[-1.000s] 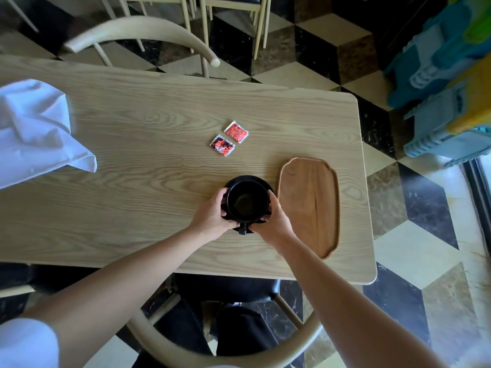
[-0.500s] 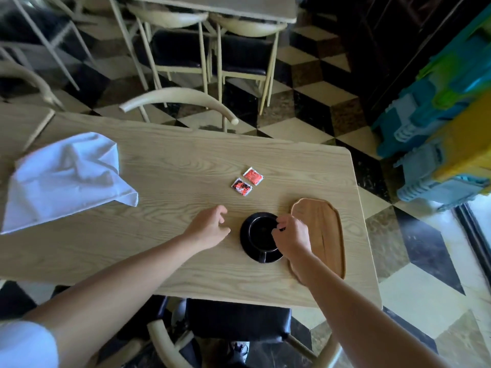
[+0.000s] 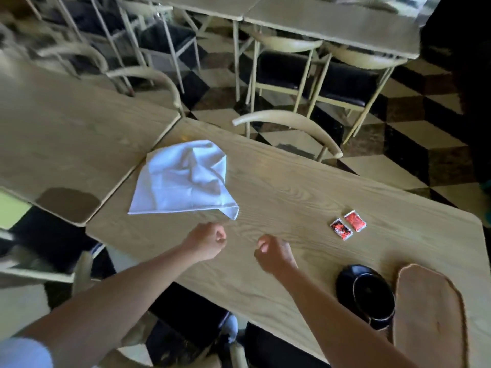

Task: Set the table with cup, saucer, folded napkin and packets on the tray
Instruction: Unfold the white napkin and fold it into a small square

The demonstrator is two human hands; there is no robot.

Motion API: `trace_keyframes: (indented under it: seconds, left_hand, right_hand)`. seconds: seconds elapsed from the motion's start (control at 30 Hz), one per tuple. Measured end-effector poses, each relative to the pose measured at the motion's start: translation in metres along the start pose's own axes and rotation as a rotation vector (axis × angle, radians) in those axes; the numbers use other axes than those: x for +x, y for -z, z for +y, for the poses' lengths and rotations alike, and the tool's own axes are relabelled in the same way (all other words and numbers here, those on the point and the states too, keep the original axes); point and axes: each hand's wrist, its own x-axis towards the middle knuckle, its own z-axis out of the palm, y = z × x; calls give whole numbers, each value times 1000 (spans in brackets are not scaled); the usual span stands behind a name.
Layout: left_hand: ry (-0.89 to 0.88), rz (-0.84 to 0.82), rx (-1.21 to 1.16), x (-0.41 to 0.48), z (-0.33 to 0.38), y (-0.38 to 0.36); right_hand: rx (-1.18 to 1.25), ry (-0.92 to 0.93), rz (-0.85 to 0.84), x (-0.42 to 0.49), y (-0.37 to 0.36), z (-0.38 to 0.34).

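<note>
A black cup stands on its black saucer near the table's front edge, beside a wooden tray at the lower right. Two red packets lie side by side on the table beyond the cup. A white napkin lies crumpled and unfolded at the table's left end. My left hand hovers just below the napkin's near corner, fingers curled, holding nothing. My right hand is beside it, also curled with nothing in it, well left of the cup.
The light wooden table abuts another table on the left. Curved-back chairs stand at the far side, with more tables and chairs beyond on a checkered floor. A chair back sits near my left arm.
Both hands have let go of the cup and saucer and moved left toward the napkin. My view has swung left, so the cup and tray now sit at the lower right.
</note>
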Motion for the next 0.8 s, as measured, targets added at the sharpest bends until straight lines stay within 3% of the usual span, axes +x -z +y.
trace_keyframes:
  seconds: [0.2,0.37,0.6,0.8]
  left_hand:
    - [37,92,29,22,-76,13]
    - [38,214,151,57,-129,13]
    - [54,350,295,103,-196,1]
    - [-64,467,299,120,-209,7]
  right_hand:
    - [-60,-4,-65,43,-37,-45]
    - [-138,-11,7,87,-62,-56]
    - [-32,-85,195,139,-97,-56]
    - [-9,-118,317,157,-109,-52]
